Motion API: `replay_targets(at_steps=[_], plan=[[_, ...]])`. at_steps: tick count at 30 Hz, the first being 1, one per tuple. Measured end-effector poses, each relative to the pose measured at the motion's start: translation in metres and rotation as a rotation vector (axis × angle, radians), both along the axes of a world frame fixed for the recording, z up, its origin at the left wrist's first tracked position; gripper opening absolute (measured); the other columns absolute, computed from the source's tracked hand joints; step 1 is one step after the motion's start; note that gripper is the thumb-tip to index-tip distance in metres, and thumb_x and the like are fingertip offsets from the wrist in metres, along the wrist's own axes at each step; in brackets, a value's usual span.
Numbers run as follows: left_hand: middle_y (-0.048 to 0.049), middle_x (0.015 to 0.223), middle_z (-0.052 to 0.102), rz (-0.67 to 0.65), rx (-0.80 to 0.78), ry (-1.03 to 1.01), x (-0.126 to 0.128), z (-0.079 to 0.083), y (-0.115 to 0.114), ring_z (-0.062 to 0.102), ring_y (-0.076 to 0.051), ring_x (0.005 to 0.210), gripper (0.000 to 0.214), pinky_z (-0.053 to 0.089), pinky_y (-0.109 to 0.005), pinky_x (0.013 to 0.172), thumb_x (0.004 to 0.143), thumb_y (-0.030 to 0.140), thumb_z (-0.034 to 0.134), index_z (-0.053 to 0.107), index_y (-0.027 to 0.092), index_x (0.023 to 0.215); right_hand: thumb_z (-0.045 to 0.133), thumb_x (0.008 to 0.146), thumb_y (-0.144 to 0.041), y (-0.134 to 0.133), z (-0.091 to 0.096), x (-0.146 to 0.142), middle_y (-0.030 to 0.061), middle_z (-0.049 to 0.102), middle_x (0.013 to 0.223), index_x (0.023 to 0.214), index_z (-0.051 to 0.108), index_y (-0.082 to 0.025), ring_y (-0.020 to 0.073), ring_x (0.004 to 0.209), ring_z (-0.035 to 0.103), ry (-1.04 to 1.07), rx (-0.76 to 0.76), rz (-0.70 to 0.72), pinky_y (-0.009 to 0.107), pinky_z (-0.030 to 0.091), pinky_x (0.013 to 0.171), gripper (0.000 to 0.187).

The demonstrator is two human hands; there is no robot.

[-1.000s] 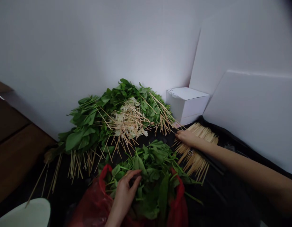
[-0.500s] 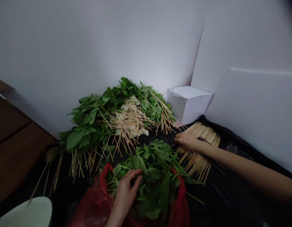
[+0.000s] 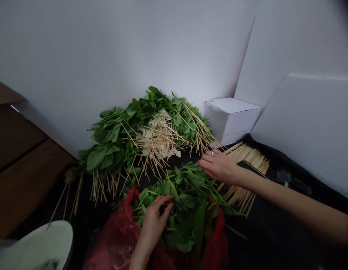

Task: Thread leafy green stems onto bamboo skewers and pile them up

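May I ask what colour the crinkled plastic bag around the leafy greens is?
The crinkled plastic bag is red, as the head view shows.

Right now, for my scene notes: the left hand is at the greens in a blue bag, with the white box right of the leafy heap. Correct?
No: the bag is red, not blue, as the head view shows. The left hand is at its greens, with the white box right of the leafy heap.

Wall [image 3: 86,48] — pale grey, dimly lit, beyond the black covering [image 3: 271,240]'s far edge. White panel [image 3: 311,127] — along its right edge.
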State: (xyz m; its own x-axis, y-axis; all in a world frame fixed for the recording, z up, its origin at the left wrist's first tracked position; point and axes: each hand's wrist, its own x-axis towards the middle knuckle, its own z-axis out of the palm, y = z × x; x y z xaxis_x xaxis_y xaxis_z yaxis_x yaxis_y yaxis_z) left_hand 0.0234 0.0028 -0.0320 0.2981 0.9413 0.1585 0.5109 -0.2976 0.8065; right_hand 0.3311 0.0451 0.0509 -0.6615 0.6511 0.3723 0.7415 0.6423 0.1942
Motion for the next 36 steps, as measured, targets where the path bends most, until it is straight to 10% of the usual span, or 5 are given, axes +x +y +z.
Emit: replay_targets(at_steps=[6,15,23,29,36], plan=[[-0.0081,0.095,0.076,-0.001,0.022,-0.01,0.001,0.001,0.001,0.071,-0.024,0.089,0.023,0.054,-0.036,0.081,0.087,0.03,0.06,0.074,0.019,0.101,0.031,0.101,-0.02,-0.035,0.036,-0.049,0.0086,0.064,0.092,0.111,0.059,-0.014,0.0165,0.078,0.054,0.291,-0.003,0.247,0.028,0.04,0.069,0.029],[-0.007,0.095,0.078,0.033,0.053,0.0,0.005,0.013,-0.008,0.072,-0.024,0.088,0.025,0.054,-0.034,0.078,0.089,0.037,0.061,0.076,0.021,0.1,0.065,0.085,-0.036,-0.06,-0.001,-0.033,0.0048,0.072,0.084,0.123,0.059,-0.021,0.0188,0.07,0.065,-0.076,-0.692,0.117,0.028,0.032,0.056,0.041],[-0.0062,0.091,0.077,0.099,0.123,-0.048,-0.002,0.021,-0.011,0.071,-0.023,0.084,0.03,0.052,-0.033,0.076,0.092,0.041,0.057,0.077,0.02,0.099,0.056,0.082,-0.022,-0.063,-0.014,-0.051,0.0093,0.072,0.081,0.099,0.064,-0.016,0.0198,0.069,0.066,-0.166,-0.625,-0.094,0.028,0.028,0.056,0.019],[-0.0085,0.102,0.076,0.192,0.124,-0.091,-0.004,0.024,-0.014,0.069,-0.025,0.095,0.041,0.05,-0.038,0.088,0.098,0.044,0.044,0.076,0.019,0.105,0.049,0.089,-0.021,-0.051,0.002,-0.048,0.0105,0.072,0.101,0.139,0.047,-0.017,0.019,0.08,0.066,0.151,-0.424,-0.09,0.028,0.041,0.066,0.05],[-0.0097,0.094,0.076,0.322,0.081,-0.185,-0.011,0.034,-0.016,0.07,-0.025,0.084,0.045,0.054,-0.036,0.082,0.097,0.049,0.045,0.075,0.016,0.106,0.068,0.084,-0.046,-0.097,0.01,-0.036,0.0029,0.073,0.094,0.121,0.063,-0.024,0.018,0.08,0.068,0.159,-0.8,0.19,0.027,0.045,0.065,0.044]])
